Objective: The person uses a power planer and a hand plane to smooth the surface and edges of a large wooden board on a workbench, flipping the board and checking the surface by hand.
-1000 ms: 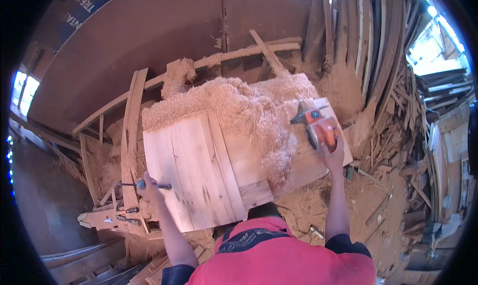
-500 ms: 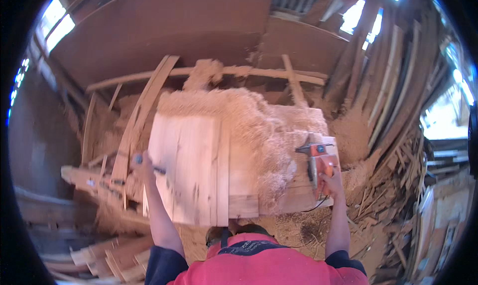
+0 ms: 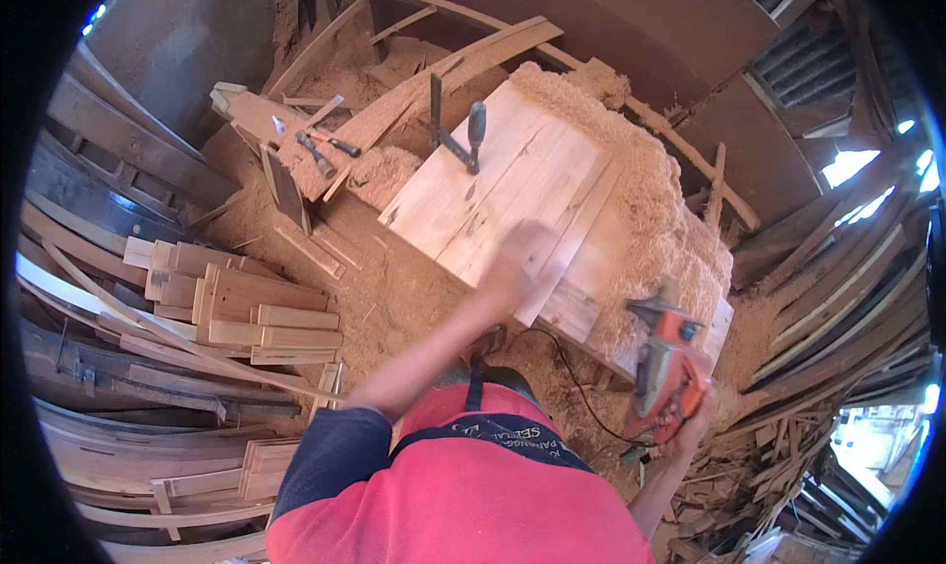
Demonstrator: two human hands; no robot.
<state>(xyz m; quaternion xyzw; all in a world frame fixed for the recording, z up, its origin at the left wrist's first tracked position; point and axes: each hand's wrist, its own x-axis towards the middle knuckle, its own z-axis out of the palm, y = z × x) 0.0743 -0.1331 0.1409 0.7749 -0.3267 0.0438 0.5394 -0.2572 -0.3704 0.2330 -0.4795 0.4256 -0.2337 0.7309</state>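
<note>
My right hand (image 3: 688, 418) grips the rear of a red-orange electric planer (image 3: 670, 362), which is at the near right end of a wooden panel. A dark cord (image 3: 576, 382) trails from the tool. The panel (image 3: 498, 175) is made of pale boards lying side by side. My left hand (image 3: 517, 264) is over the middle of these boards, smeared by motion, so its fingers cannot be read. At the panel's far left edge stands a dark metal clamp (image 3: 458, 140) with an upright handle.
Curly wood shavings (image 3: 655, 195) heap over the panel's far and right parts. A chisel-like tool (image 3: 315, 155) lies on a shavings-covered plank (image 3: 261, 121) at the far left. Cut boards (image 3: 246, 303) are stacked on the left. Long timbers (image 3: 847, 298) and scraps line the right.
The view has turned, so the panel now appears slanted. My left hand has left the clamp and moved over the boards. The planer, still in my right hand, appears larger and nearer.
</note>
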